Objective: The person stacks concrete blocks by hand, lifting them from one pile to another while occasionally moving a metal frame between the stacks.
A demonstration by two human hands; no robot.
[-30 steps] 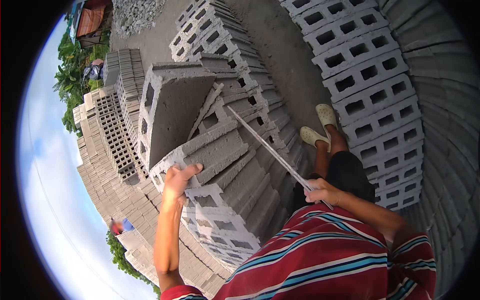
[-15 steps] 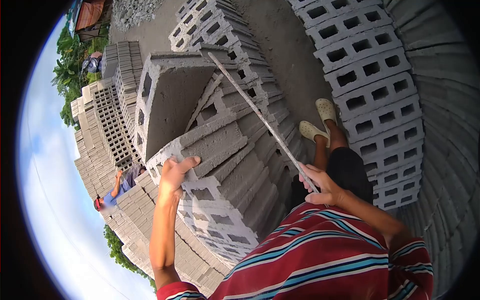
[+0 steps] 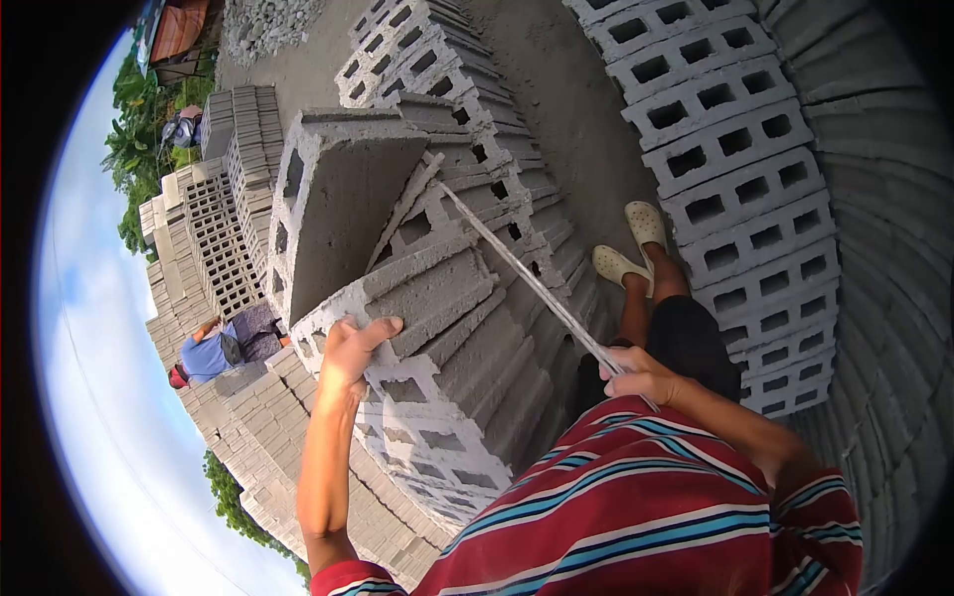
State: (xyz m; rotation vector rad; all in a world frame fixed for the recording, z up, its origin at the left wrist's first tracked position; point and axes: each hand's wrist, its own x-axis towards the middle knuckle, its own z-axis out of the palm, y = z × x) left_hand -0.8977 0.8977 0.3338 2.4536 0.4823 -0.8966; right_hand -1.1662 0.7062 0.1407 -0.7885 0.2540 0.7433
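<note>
My left hand [image 3: 353, 350] grips the end of a grey concrete block [image 3: 422, 296], its thumb lying over the block's edge. A thin, rough stick [image 3: 527, 276] is held in my right hand [image 3: 636, 374], close to my striped shirt. The far end of the stick lies near a narrow broken strip [image 3: 407, 207] beside a tilted block [image 3: 358, 204]. More blocks with square holes are stacked under and around my left hand.
A long row of hollow blocks [image 3: 735, 189] stands on the right, with bare ground [image 3: 542, 89] between the stacks. Further block stacks [image 3: 224, 238] rise at the left, where another person in a blue top [image 3: 206, 358] is among them. Gravel [image 3: 263, 40] lies at the top.
The stick's far end has moved down, closer to my body, with my right hand still around it. My left hand has barely shifted. The other person has turned and changed posture.
</note>
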